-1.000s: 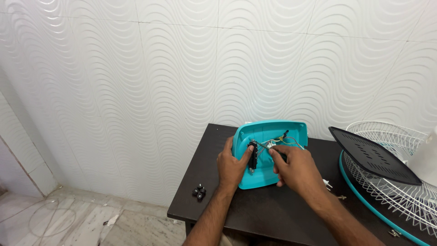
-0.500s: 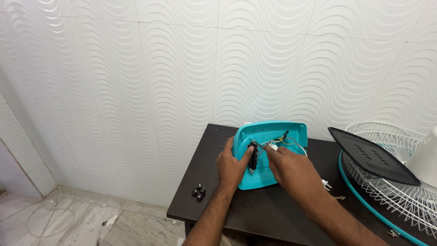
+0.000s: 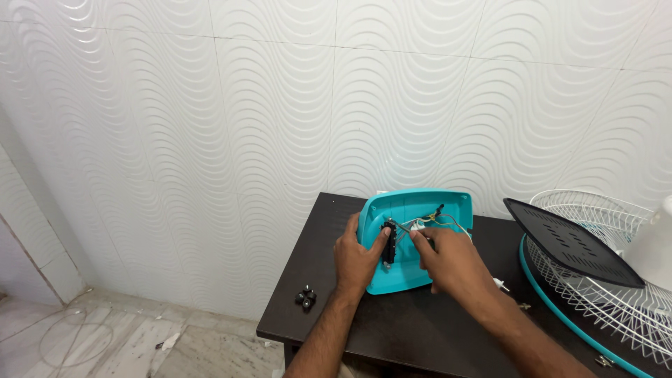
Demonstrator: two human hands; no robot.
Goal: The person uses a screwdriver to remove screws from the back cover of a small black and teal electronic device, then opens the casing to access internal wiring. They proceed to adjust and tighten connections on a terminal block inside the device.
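While the teal housing (image 3: pixel 409 241) lies open-side up near the back of the dark table (image 3: pixel 392 329), the left hand (image 3: pixel 358 260) grips its rim and the black switch block (image 3: pixel 387 245) — a slip could tug the thin wires (image 3: pixel 437 220) loose. The right hand (image 3: pixel 451 262) pinches a slim tool at the block, and the small black knobs (image 3: pixel 305 298) sit near the table's edge — a nudge might send them off.

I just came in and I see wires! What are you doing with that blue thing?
A person is working on a turquoise plastic shell that lies open side up on a dark table. The left hand steadies its edge, thumb on a black part inside. The right hand pinches the loose wires there. A white wire fan guard and a black panel sit to the right, small black knobs to the left.
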